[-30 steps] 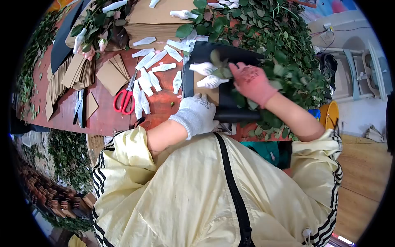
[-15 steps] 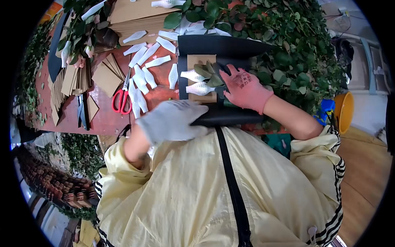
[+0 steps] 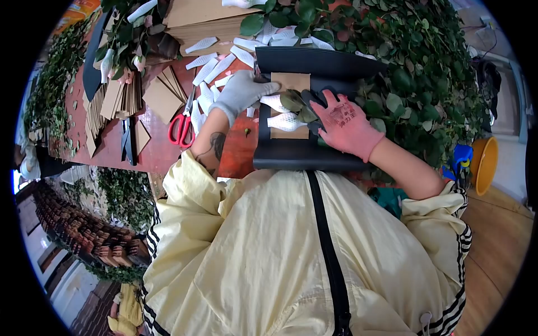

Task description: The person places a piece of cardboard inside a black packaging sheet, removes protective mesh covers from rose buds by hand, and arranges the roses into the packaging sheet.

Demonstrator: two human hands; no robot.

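My left hand [image 3: 245,95], in a pale grey glove, reaches over the left edge of a black tray-like holder [image 3: 314,162]. Its thumb lies out over a brown cardboard piece [image 3: 290,81], apart from the other fingers, which are partly hidden. Just below it, two flower heads in white mesh sleeves [image 3: 287,121] rest on the cardboard. My right hand [image 3: 350,124], in a pink glove with dark fingertips, lies with fingers spread over the leafy stems [image 3: 302,107] behind those heads. What is under its palm is hidden.
Red-handled scissors [image 3: 181,129], loose white mesh sleeves [image 3: 207,70] and fanned cardboard pieces [image 3: 165,92] lie to the left. Dark-handled scissors [image 3: 128,143] sit near the front edge. Leafy stems [image 3: 420,84] are heaped at right, by a yellow bucket [image 3: 485,165].
My left hand has moved from the near edge of the black holder, forward to its left side by the cardboard. My right hand stays on the stems. The whole view has shifted slightly.
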